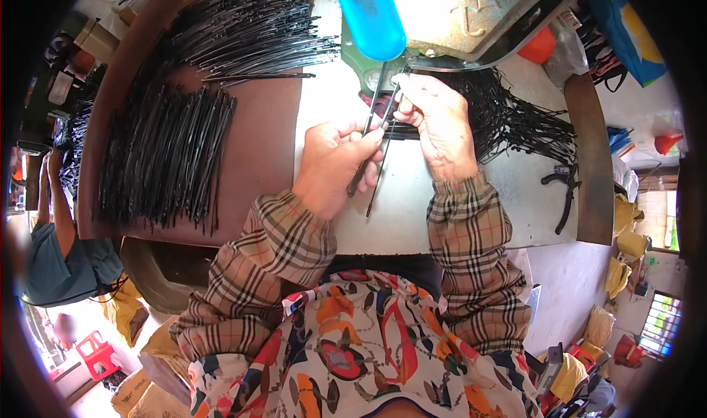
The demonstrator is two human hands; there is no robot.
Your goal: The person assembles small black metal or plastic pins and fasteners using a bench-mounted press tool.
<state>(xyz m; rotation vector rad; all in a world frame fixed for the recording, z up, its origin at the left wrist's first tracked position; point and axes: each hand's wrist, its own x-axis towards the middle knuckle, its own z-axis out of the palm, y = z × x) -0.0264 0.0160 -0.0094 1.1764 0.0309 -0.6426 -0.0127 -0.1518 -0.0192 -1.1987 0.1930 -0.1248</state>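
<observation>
Thin black rods (374, 190), which look like umbrella ribs, slant between my two hands over the white tabletop. My left hand (326, 159) is closed around them, thumb and fingers pressed together. Just above and to the right, my right hand (440, 120) pinches the upper ends between thumb and fingertips. The exact joint under those fingertips is too small to make out. Beyond both hands stands a green machine base (359, 66), with a rounded blue part (374, 20) over it. A loose pile of black ribs (508, 120) lies right of my right hand.
A neat row of black ribs (166, 156) covers the brown board at left, with another bundle (254, 27) behind it. Black-handled pliers (565, 197) lie near the right edge. A rusty metal plate (471, 13) rises at the back. Another person's arm (60, 197) shows far left.
</observation>
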